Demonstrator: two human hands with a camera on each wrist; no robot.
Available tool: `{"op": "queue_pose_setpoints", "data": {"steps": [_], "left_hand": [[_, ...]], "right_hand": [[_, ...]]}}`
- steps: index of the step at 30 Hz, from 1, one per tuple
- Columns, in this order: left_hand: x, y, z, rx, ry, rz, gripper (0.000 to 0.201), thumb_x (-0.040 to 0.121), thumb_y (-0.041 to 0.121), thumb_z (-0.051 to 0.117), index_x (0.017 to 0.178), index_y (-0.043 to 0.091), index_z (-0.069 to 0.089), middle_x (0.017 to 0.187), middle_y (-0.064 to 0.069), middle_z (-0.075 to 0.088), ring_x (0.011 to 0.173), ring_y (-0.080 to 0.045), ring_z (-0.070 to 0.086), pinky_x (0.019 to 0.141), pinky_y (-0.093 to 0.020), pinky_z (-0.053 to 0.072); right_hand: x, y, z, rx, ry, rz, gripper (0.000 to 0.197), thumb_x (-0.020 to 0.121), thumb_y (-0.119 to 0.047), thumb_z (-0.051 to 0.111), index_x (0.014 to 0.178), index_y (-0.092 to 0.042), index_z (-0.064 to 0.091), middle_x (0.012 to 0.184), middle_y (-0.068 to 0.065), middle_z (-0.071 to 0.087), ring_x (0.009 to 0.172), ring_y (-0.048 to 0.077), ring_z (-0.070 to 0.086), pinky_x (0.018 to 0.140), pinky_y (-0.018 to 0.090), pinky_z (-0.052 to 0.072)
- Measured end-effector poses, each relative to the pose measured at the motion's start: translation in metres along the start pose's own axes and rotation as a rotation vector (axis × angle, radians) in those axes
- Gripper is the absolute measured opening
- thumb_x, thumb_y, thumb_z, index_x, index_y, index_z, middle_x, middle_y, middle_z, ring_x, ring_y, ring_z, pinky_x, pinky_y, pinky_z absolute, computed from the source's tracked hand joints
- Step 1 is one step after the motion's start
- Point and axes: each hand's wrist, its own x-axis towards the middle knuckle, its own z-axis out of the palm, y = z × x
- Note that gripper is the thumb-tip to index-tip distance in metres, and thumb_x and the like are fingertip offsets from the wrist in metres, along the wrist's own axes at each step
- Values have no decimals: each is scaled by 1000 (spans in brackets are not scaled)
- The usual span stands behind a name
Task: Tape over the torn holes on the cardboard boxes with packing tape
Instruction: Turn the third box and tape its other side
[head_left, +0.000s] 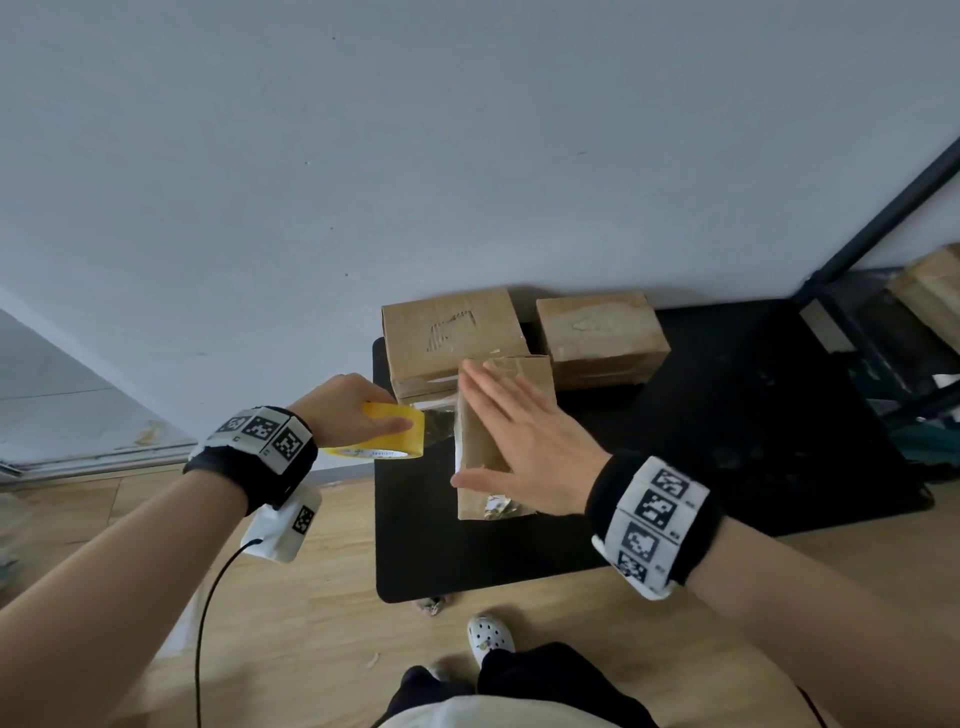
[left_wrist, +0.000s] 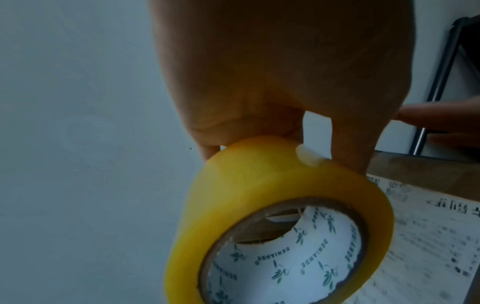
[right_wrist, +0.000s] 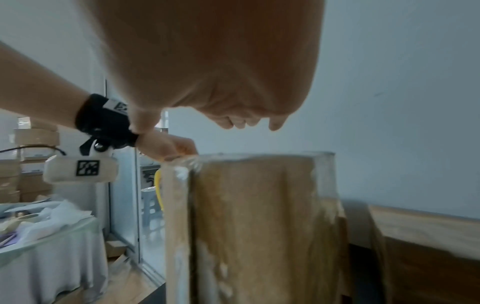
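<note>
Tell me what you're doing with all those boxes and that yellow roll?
A person is patching cardboard boxes with packing tape. The left hand grips the yellow tape roll, with a clear strip stretched from it to the box in front. The right hand is spread open and flat above that box, over the taped top. Two more boxes sit behind it by the wall, all on a black table.
</note>
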Motion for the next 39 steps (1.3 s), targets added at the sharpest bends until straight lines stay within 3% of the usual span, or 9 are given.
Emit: {"op": "queue_pose_setpoints", "data": {"steps": [5,15,19,23,29,32,35,37,39], "left_hand": [[-5,-3,0,-22,0,-13,28,86,44,58,99,21,69,82,2,60,80,-17,55,72,-26,40],[-7,-1,2,-39,13,-18,22,87,44,58,90,24,67,82,0,61,81,-19,55,69,-25,38],[-5,1,6,-42,39,-15,30,86,44,59,99,20,69,88,-1,63,84,-19,57,72,-25,39],[-5,-2,8,-62,43,-39,28,85,43,60,97,20,69,83,3,59,81,-16,55,70,-24,38],[-10,-7,7,-91,49,-45,25,84,44,60,94,22,68,78,7,58,79,-15,55,69,-23,38],[-14,-10,5,-112,46,-41,25,84,44,61,93,22,69,79,5,59,78,-14,55,68,-23,38],[-18,-12,0,-151,57,-26,20,83,45,62,80,26,65,72,7,58,74,-14,54,62,-21,37],[-21,-12,-8,-163,62,-26,24,81,46,64,67,27,62,64,8,56,67,-13,52,57,-21,36],[-24,-11,-19,-163,71,-34,35,79,50,65,59,22,60,58,3,53,59,-13,49,56,-23,36]], "right_hand": [[12,-6,29,-58,27,44,91,85,-73,3,152,-13,-11,159,1,-15,146,13,-14,120,36,-4],[-15,31,35,16,67,195,91,82,-74,-5,149,-15,-17,157,0,-20,145,11,-15,120,34,-4],[-27,44,30,23,72,318,105,75,-80,-8,150,-7,-14,158,8,-18,147,16,-12,117,32,-6],[-10,29,-3,67,39,222,115,71,-86,25,152,-11,-7,159,11,-17,147,23,-11,120,42,0],[46,-7,-24,-130,-234,101,139,55,-85,61,151,-17,-13,158,13,-19,146,30,-14,118,54,5],[61,-16,-30,-222,-314,135,135,53,-75,73,152,-17,2,158,16,1,145,37,9,112,58,23],[66,-21,-35,-281,-366,159,123,50,-70,78,146,-16,24,144,14,24,127,35,40,94,53,47],[65,-18,-37,-268,-392,158,118,45,-70,80,139,-16,34,137,12,27,120,32,45,87,49,52],[60,-13,-38,-235,-382,148,116,44,-69,81,137,-15,37,138,11,27,122,31,42,90,48,51]]}}
